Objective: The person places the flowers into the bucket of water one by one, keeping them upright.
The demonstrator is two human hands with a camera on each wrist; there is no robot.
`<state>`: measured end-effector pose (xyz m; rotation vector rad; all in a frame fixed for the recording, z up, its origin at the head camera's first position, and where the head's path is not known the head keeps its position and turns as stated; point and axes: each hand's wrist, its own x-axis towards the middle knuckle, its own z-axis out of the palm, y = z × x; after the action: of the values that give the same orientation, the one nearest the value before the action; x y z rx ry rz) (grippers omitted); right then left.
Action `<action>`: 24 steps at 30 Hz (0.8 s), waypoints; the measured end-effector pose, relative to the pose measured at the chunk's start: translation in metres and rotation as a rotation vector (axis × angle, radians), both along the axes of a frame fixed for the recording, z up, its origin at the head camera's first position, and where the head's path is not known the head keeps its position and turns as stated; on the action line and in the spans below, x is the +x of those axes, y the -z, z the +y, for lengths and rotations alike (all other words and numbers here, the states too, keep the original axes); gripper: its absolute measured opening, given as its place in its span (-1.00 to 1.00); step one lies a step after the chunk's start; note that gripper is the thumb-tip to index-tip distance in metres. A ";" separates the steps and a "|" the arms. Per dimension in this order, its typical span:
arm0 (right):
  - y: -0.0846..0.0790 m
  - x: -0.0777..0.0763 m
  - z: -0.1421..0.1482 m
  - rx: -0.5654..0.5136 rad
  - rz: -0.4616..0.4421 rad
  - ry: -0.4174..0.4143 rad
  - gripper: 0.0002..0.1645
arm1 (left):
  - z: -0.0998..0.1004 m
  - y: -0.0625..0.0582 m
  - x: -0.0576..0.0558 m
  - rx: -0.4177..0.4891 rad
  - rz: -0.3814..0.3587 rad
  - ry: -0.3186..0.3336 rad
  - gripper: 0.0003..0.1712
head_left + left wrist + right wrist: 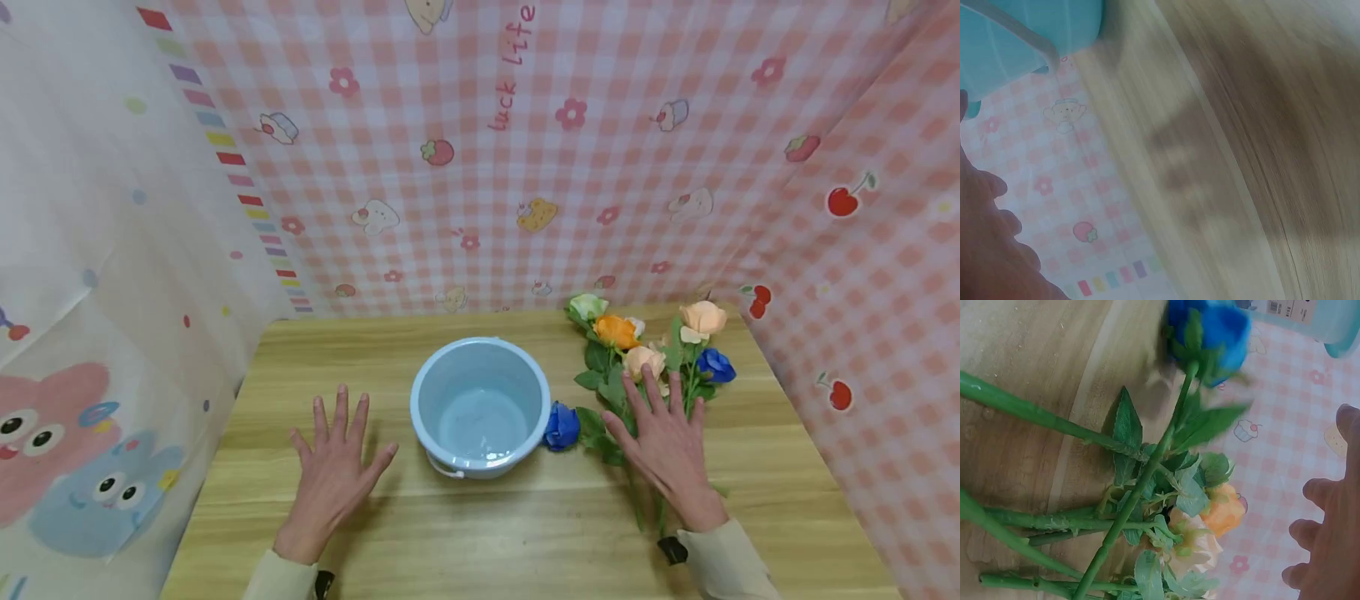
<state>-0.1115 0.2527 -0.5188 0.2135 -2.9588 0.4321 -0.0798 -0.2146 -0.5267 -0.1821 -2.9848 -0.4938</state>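
Note:
A light blue bucket (480, 467) with a white handle (446, 469) stands upright at the middle of the table; its inside shows nothing but the bottom. Left of it my left hand (333, 479) hovers with fingers spread, holding nothing. My right hand (667, 450) is spread too, above the stems of several flowers lying on the right side. Among them are an orange flower (617, 332), a pale green one (588, 306), peach ones (703, 318) and blue roses (716, 366). One blue rose (1213, 337) has its head right beside the bucket. The right wrist view shows green stems (1147, 469) below the hand.
The wooden table (337, 350) meets a pink checked cloth (480, 167) hung behind it and on the right. A white cloth with cartoon figures (75, 458) hangs at the left. Both forearms wear beige sleeves (727, 558).

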 end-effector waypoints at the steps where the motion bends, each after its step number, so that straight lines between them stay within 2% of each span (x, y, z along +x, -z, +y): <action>1: 0.000 0.000 0.000 -0.001 -0.001 0.000 -0.05 | 0.000 0.000 0.000 0.001 -0.001 -0.001 0.02; 16: -0.001 0.003 0.007 -0.011 -0.032 0.001 -0.03 | 0.006 0.000 0.002 0.003 0.004 0.000 0.02; 24: -0.004 0.004 0.009 -0.032 -0.016 0.006 -0.05 | 0.008 -0.002 0.001 0.010 0.005 0.003 0.02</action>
<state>-0.1076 0.2618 -0.5153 0.1979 -2.9648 0.4823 -0.0789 -0.2062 -0.5247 -0.1869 -2.9767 -0.5081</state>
